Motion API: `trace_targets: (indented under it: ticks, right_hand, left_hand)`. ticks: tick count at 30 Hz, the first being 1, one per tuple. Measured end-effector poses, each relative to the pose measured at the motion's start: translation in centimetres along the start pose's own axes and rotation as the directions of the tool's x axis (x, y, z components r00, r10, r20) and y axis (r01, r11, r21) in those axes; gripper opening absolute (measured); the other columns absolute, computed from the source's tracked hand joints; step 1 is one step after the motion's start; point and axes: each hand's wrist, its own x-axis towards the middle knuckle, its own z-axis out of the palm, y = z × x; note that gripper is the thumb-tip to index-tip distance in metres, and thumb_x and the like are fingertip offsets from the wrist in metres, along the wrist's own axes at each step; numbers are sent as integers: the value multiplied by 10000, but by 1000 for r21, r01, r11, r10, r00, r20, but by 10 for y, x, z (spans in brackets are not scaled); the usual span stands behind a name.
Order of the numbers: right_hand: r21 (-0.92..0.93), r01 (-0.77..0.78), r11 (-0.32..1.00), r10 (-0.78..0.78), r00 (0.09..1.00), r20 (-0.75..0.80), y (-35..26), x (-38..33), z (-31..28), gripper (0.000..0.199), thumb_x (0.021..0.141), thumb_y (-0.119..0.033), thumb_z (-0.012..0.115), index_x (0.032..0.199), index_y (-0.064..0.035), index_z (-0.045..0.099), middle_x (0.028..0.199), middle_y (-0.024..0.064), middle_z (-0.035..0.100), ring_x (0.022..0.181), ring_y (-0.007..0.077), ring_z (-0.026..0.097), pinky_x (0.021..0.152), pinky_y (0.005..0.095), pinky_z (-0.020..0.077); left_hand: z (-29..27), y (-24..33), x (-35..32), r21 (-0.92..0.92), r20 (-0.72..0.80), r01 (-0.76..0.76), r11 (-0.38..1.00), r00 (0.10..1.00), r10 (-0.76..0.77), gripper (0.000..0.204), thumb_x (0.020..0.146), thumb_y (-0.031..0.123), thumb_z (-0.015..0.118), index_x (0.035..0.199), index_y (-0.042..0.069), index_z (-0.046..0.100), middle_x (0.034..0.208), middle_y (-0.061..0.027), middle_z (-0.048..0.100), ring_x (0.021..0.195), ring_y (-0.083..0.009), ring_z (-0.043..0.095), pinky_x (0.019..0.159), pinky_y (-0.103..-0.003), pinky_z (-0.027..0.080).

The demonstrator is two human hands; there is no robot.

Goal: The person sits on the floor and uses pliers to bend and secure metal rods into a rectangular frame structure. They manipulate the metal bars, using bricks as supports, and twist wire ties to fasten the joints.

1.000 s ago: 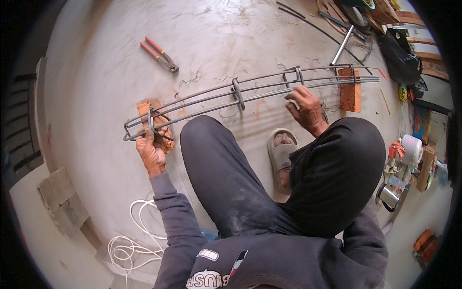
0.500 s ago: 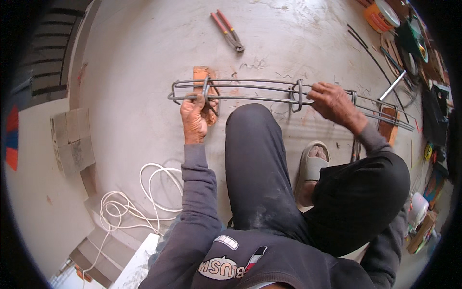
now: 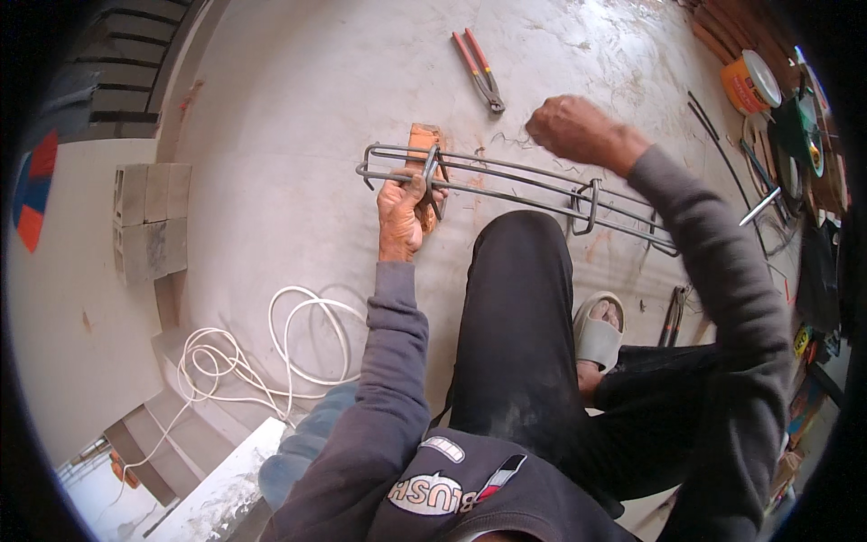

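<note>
A long cage of thin steel reinforcing bars with square bent stirrups [image 3: 593, 208] runs across the floor in front of my knees. Its left end rests over an orange brick [image 3: 424, 135]. My left hand [image 3: 401, 217] is closed around the cage there, gripping the stirrup [image 3: 431, 167] against the lengthwise bars. My right hand [image 3: 582, 131] is raised beyond the cage, touching none of it. Its fingers are curled in, and whatever may be in them is hidden. Red-handled pincers [image 3: 489, 90] lie on the floor to the left of that hand.
Bits of wire [image 3: 515, 140] are scattered past the cage. Another dark hand tool [image 3: 673, 316] lies right of my sandalled foot [image 3: 601, 334]. White cable [image 3: 289, 343] coils at left, near grey blocks [image 3: 149, 217]. An orange bucket [image 3: 751, 83] and clutter stand far right.
My right hand has left the cage's bars and swung up and away toward the pincers, closing. The left hand keeps its hold. The whole view has shifted a little.
</note>
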Motion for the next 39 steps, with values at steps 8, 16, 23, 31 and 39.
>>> trace_targets:
  ticks: [8,16,23,31,39]
  right_hand:
    - [322,-231,918,231,972,39,-38,15,77,155,800,-85,548,708,5,635,679,231,634,691,396,669,631,496,523]
    - [411,-183,893,212,977,-27,-37,11,60,153,769,-53,523,687,26,626,637,221,597,622,380,623,613,465,502]
    - [624,-208,753,155,978,138,-31,12,37,204,763,-31,503,790,-7,703,648,154,655,577,302,638,585,397,504]
    - [573,-167,802,133,986,101,-30,18,59,120,763,-51,571,800,-20,682,722,186,664,726,346,671,676,450,512]
    - [460,-202,865,204,978,47,-43,15,66,75,708,-35,620,748,25,641,662,186,613,643,328,621,626,440,481]
  left_hand:
    - [-9,3,-3,39,8,17,999,1000,-17,249,901,212,728,984,31,579,859,-135,707,744,-217,684,765,-367,582]
    - [-4,6,-6,6,-9,-26,1000,1000,26,241,882,181,751,1000,47,591,909,-121,714,730,-203,675,703,-338,569]
    - [-10,3,-14,-31,-1,-17,999,1000,17,241,874,189,757,1000,67,591,925,-114,714,751,-201,665,699,-331,552]
    - [-10,0,-10,-21,40,-24,1000,999,24,238,885,195,746,1004,68,584,886,-100,706,743,-190,662,708,-325,551]
    - [-10,2,-10,-9,18,-16,1000,1000,16,231,890,184,742,1003,68,578,866,-92,699,734,-187,664,712,-326,553]
